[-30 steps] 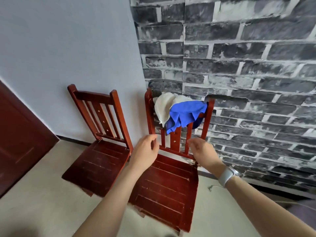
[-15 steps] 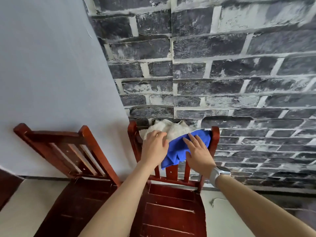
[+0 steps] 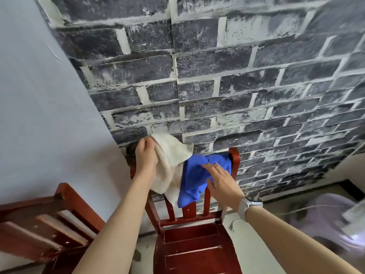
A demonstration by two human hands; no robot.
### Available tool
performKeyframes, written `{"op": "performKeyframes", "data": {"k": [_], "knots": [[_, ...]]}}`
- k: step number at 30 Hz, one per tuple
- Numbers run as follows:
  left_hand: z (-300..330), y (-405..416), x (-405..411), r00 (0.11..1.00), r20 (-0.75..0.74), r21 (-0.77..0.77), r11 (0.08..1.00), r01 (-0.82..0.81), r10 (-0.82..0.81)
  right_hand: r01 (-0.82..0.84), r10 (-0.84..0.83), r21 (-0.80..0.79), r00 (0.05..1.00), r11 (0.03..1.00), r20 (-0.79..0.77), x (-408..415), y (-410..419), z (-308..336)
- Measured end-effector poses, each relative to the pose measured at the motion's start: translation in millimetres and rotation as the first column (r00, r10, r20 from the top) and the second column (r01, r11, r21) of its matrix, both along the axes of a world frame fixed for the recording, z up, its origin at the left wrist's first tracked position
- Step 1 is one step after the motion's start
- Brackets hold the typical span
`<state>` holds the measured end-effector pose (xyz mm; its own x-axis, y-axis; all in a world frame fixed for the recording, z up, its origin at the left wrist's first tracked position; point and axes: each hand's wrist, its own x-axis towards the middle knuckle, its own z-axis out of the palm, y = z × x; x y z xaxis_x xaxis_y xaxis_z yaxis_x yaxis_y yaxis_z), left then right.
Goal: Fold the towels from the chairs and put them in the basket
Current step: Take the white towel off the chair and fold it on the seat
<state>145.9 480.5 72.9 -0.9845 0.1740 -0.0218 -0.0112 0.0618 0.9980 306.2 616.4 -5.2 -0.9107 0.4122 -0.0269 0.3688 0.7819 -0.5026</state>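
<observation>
We are gathering towels: our left hand (image 3: 146, 155) grips the cream terry towel (image 3: 169, 165) above the red wooden chair's (image 3: 234, 157) top rail; our right hand (image 3: 221, 178), fingers straight, rests on the draped blue microfibre towel (image 3: 197, 175). Next we likely lift the cream towel clear.

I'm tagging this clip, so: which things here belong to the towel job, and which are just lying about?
Job:
- white towel, gripped by left hand
- blue towel, under open right hand
- right chair, holding both towels
- left chair, no towel on it

Lying about:
- lilac thing, blurred
- cord on floor
</observation>
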Motion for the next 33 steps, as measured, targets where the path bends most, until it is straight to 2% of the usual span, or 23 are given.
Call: {"op": "performKeyframes", "data": {"k": [1,3,4,6,7,8,10,11,12,14,16,18,19,21,23,25,26,27,28,29,30,32,33], "knots": [[13,-4,-5,0.995,0.015,0.052,0.994,-0.097,0.096,-0.001,0.001,0.005,1.0,1.0,0.002,-1,-1,2],[31,-18,-8,0.978,-0.065,0.013,0.98,-0.2,0.2,-0.017,0.015,0.05,0.999,0.999,0.031,-3,-2,4],[35,-26,-5,0.977,-0.121,-0.035,0.983,-0.18,0.175,-0.02,0.016,0.074,0.998,0.997,0.057,-4,-3,5],[29,-46,10,0.982,-0.185,-0.231,0.973,-0.02,-0.024,-0.015,0.002,0.113,0.994,0.993,0.109,-5,-5,5],[19,-55,18,0.975,-0.16,-0.401,0.913,0.081,-0.157,-0.014,-0.002,0.125,0.992,0.992,0.126,-6,-7,5],[8,-62,25,0.956,-0.089,-0.606,0.777,0.171,-0.281,-0.015,-0.004,0.133,0.991,0.991,0.136,-7,-9,5],[-15,-72,36,0.918,0.056,-0.892,0.394,0.223,-0.392,-0.015,-0.006,0.142,0.989,0.99,0.148,-7,-12,6],[-23,-76,38,0.906,0.067,-0.935,0.29,0.203,-0.418,-0.014,-0.008,0.145,0.988,0.989,0.154,-7,-12,7],[-28,-79,40,0.898,0.055,-0.935,0.294,0.2,-0.437,-0.014,-0.011,0.15,0.987,0.989,0.16,-6,-12,8],[-30,-86,45,0.909,-0.014,-0.871,0.452,0.194,-0.416,-0.017,-0.013,0.174,0.985,0.985,0.171,-5,-13,10],[-26,-98,47,0.944,-0.14,-0.713,0.692,0.113,-0.298,-0.012,-0.027,0.212,0.983,0.977,0.18,-7,-16,14],[-12,-117,53,0.971,-0.182,-0.367,0.927,0.08,-0.155,0.005,-0.049,0.22,0.979,0.975,0.195,-11,-23,20],[-6,-127,57,0.983,-0.152,-0.178,0.981,0.071,-0.099,0.008,-0.054,0.215,0.976,0.977,0.209,-13,-25,22],[-4,-147,67,0.999,-0.012,0.139,0.989,0.046,-0.044,0.003,-0.061,0.228,0.967,0.974,0.247,-16,-29,24],[-4,-160,76,0.984,0.131,0.405,0.912,0.061,-0.124,-0.009,-0.066,0.257,0.957,0.966,0.282,-17,-31,23],[-4,-164,83,0.956,0.216,0.505,0.861,0.066,-0.2,-0.004,-0.081,0.28,0.954,0.96,0.288,-16,-33,22],[-4,-163,85,0.946,0.256,0.451,0.89,0.065,-0.198,0.001,-0.087,0.3,0.957,0.954,0.276,-15,-36,21],[-6,-162,85,0.95,0.262,0.285,0.954,0.093,-0.171,-0.002,-0.084,0.323,0.964,0.946,0.254,-15,-38,19],[-10,-162,86,0.961,0.223,0.029,0.987,0.161,-0.164,-0.019,-0.064,0.34,0.971,0.94,0.231,-14,-41,17],[-16,-163,86,0.963,0.166,-0.258,0.934,0.248,-0.21,-0.047,-0.03,0.343,0.976,0.938,0.218,-12,-43,16],[-24,-164,88,0.947,0.13,-0.484,0.815,0.319,-0.294,-0.078,0.006,0.331,0.977,0.941,0.215,-11,-46,14],[-35,-167,91,0.905,0.148,-0.709,0.595,0.378,-0.398,-0.117,0.053,0.296,0.975,0.948,0.216,-8,-50,12],[-37,-169,93,0.896,0.161,-0.728,0.562,0.391,-0.415,-0.13,0.073,0.296,0.978,0.946,0.197,-7,-52,11]]}}
